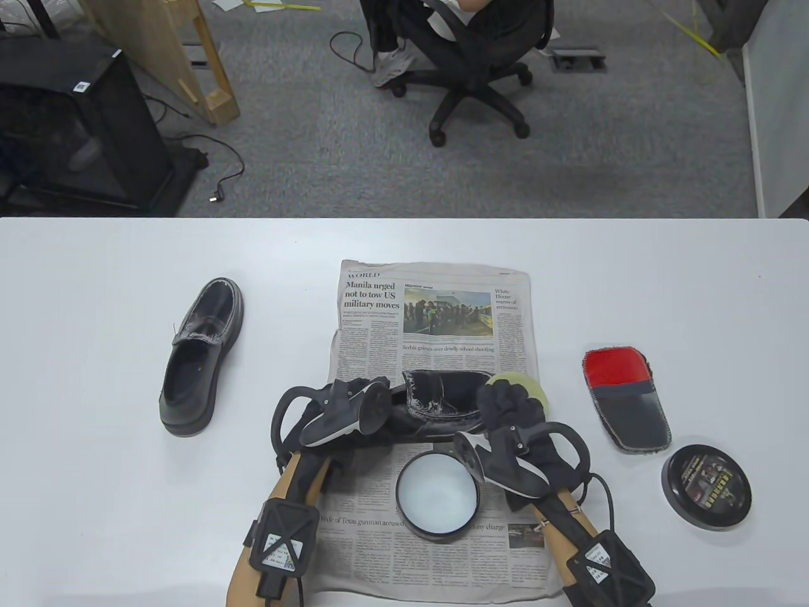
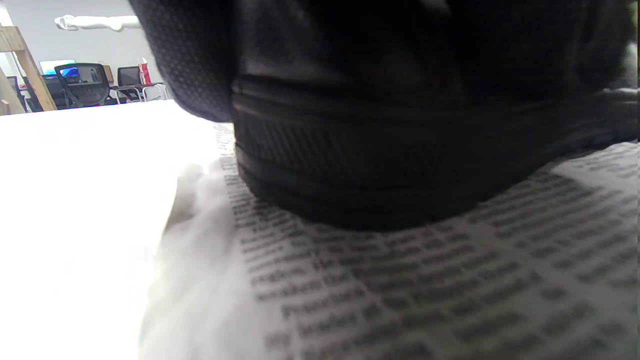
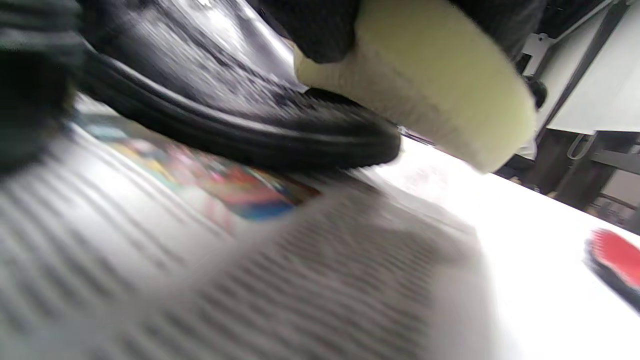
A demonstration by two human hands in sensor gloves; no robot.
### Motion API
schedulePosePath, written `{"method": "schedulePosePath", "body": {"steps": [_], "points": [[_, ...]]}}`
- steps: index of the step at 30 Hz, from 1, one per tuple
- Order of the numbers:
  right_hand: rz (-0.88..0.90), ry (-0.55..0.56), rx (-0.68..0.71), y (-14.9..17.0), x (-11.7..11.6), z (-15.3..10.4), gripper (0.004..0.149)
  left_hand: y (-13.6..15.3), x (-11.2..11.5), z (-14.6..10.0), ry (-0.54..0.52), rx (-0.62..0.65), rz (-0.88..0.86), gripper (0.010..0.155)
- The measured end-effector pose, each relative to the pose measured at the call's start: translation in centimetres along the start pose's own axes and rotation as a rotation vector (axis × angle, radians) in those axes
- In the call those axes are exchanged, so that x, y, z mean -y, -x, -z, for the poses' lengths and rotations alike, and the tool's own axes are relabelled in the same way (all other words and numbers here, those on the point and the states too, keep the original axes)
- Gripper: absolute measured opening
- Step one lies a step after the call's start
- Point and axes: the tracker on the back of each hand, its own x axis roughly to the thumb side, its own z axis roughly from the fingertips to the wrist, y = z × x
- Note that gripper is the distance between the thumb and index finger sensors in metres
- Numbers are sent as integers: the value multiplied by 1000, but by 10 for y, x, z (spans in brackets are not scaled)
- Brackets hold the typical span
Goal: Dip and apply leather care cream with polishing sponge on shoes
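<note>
A black loafer [image 1: 442, 404] lies crosswise on the newspaper [image 1: 436, 316], toe to the right. My left hand [image 1: 344, 404] grips its heel end; the left wrist view shows the heel sole [image 2: 360, 170] close up. My right hand [image 1: 512, 404] holds a pale yellow polishing sponge [image 1: 528, 389] at the toe; in the right wrist view the sponge [image 3: 430, 95] sits just above the toe [image 3: 280, 125]. An open tin of white cream [image 1: 436, 496] stands on the paper between my wrists. A second black loafer [image 1: 202, 357] stands on the table at left.
The tin's black lid [image 1: 706, 485] lies at the right front. A red and grey polishing mitt [image 1: 626, 398] lies right of the newspaper. Beyond the table's far edge [image 1: 404, 219] are an office chair and a seated person.
</note>
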Motion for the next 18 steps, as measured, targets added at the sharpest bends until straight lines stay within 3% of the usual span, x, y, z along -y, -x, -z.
{"method": "schedulePosePath", "body": {"steps": [2,9,14,18], "points": [[98,18,13,-5,4,10,49,0,0,0,3,1,0,91],[119,-52,-133,12,-8,49,50,2,1,-1,-5,-3,-24,92],[101,-108,-176,33,-16,39,50,2,0,-1,-1,-15,-11,93],[78,-64,-135,34,-18,14,51,1,0,-1,1,-20,-4,93]]}}
